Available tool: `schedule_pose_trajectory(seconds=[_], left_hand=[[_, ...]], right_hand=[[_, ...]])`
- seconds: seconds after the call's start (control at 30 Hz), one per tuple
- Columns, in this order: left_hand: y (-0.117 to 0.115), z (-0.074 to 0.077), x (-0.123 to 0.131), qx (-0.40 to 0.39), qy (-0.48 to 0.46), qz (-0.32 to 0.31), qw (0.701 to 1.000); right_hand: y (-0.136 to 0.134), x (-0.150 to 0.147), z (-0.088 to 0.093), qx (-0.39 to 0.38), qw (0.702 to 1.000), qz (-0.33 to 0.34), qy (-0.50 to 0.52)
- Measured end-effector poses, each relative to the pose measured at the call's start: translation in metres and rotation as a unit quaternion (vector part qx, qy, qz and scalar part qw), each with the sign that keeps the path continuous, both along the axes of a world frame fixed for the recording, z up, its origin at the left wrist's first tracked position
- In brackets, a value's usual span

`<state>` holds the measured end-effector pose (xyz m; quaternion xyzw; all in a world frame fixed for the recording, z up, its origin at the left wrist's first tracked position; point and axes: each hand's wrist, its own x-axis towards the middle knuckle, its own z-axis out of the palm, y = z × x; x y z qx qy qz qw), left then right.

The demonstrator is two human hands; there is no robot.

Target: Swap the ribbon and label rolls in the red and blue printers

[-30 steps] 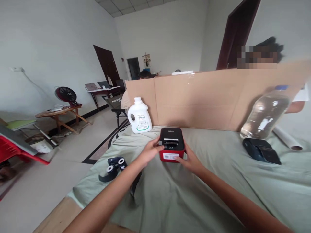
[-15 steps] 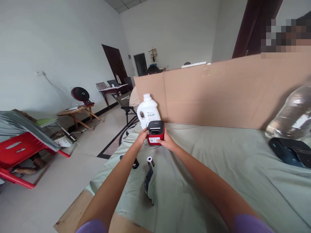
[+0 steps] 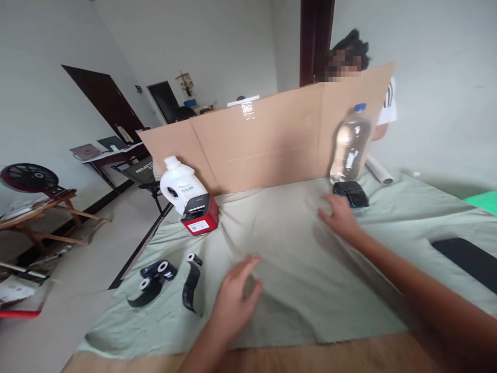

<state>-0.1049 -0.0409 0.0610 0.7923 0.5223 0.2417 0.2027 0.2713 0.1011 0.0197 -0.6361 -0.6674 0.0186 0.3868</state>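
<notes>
Two hands that were clamped on the red-and-black printer (image 3: 199, 215) half a second ago have both let go of it. It now stands alone at left of centre in the frame, just in front of the white jug (image 3: 178, 184). Your left hand (image 3: 233, 298) is open and empty, fingers spread low over the green cloth (image 3: 295, 269) at lower centre. Your right hand (image 3: 338, 217) is also open and lies flat on the cloth at right of centre. Its fingertips are just beside the small black device (image 3: 351, 193) below the water bottle (image 3: 350, 145), though contact cannot be made out.

The printer's front carries a white sticker with a code block, too small to read. The jug's label is illegible. The folding chair (image 3: 140, 168) at left shows white letters beginning "PROJE".
</notes>
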Motion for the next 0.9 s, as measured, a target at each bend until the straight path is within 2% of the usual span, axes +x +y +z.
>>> schedule_pose_trajectory(seconds=[0.07, 0.1, 0.17, 0.23, 0.3, 0.4, 0.5, 0.6, 0.67, 0.8, 0.9], left_hand=[[-0.011, -0.013, 0.049, -0.025, 0.08, -0.094, 0.992], [-0.01, -0.018, 0.07, -0.028, 0.11, -0.136, 0.984], [0.0, -0.025, 0.102, -0.021, 0.155, -0.216, 0.964], [0.012, -0.03, 0.12, -0.008, 0.187, -0.273, 0.944], [0.017, -0.032, 0.124, -0.003, 0.211, -0.299, 0.931], [0.01, -0.035, 0.119, 0.001, 0.219, -0.308, 0.926], [0.0, -0.037, 0.114, -0.001, 0.208, -0.318, 0.925], [-0.004, -0.04, 0.114, -0.007, 0.19, -0.325, 0.926], [-0.003, -0.04, 0.114, -0.011, 0.179, -0.326, 0.928], [-0.01, -0.038, 0.112, -0.006, 0.157, -0.33, 0.931], [-0.021, -0.034, 0.11, 0.007, 0.141, -0.336, 0.931]], right_hand=[[0.001, 0.05, 0.017, -0.004, 0.987, -0.158, -0.022], [0.005, 0.066, 0.023, -0.027, 0.976, -0.215, -0.022], [0.017, 0.084, 0.03, -0.1, 0.958, -0.27, -0.011], [0.032, 0.092, 0.032, -0.17, 0.95, -0.262, -0.001], [0.046, 0.097, 0.031, -0.208, 0.949, -0.235, 0.006], [0.059, 0.104, 0.03, -0.233, 0.948, -0.214, 0.027], [0.059, 0.102, 0.034, -0.253, 0.941, -0.224, 0.027], [0.046, 0.078, 0.042, -0.262, 0.94, -0.218, -0.024], [0.031, 0.047, 0.048, -0.25, 0.95, -0.178, -0.065], [0.002, -0.04, 0.053, -0.222, 0.966, -0.074, -0.109], [-0.011, -0.104, 0.053, -0.224, 0.968, -0.033, -0.105]])
